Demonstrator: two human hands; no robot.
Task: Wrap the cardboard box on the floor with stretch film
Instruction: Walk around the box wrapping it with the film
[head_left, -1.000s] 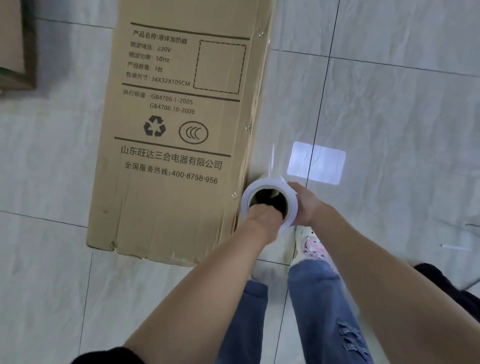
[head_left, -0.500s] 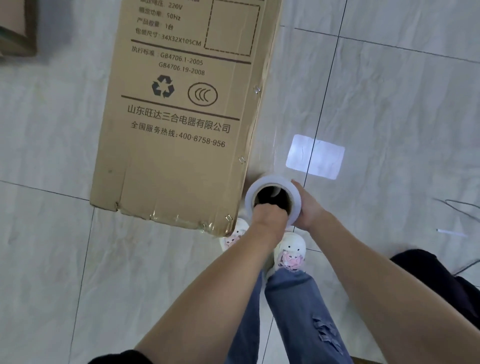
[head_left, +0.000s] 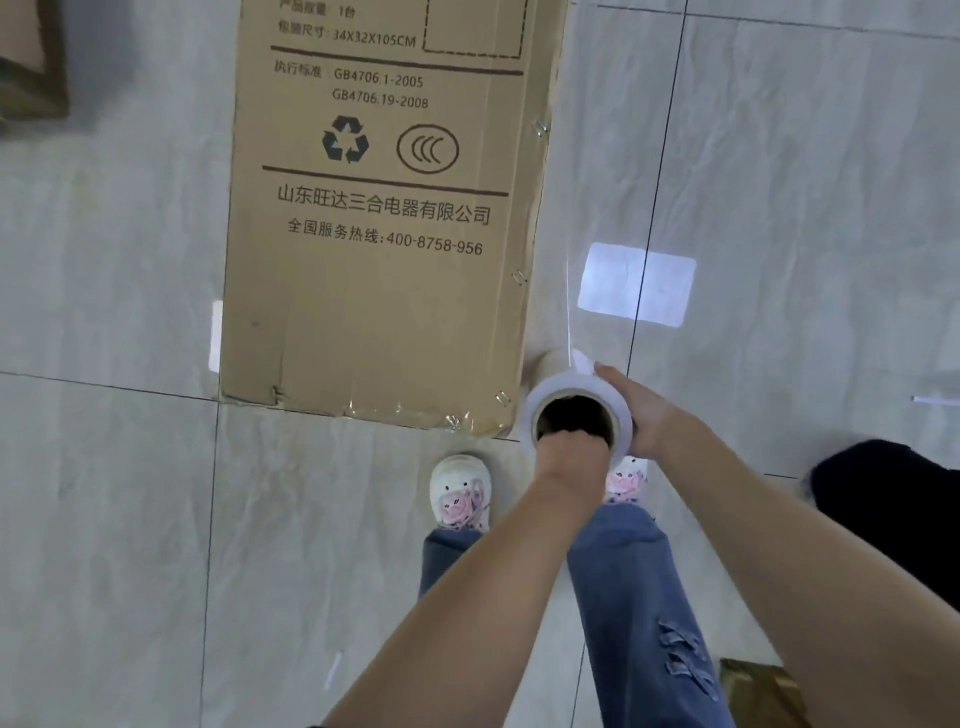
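A tall cardboard box printed with Chinese text, a recycling mark and a CCC mark fills the upper middle of the frame, standing on the tiled floor. Just beside its lower right corner, at centre frame, a stretch film roll is held end-on. The left hand has its fingers tucked into the roll's core, gripping it. The right hand lies along the roll's outer right side, fingers fairly straight against the film. A thin film edge runs upward beside the box's right edge. Two patterned shoes show below
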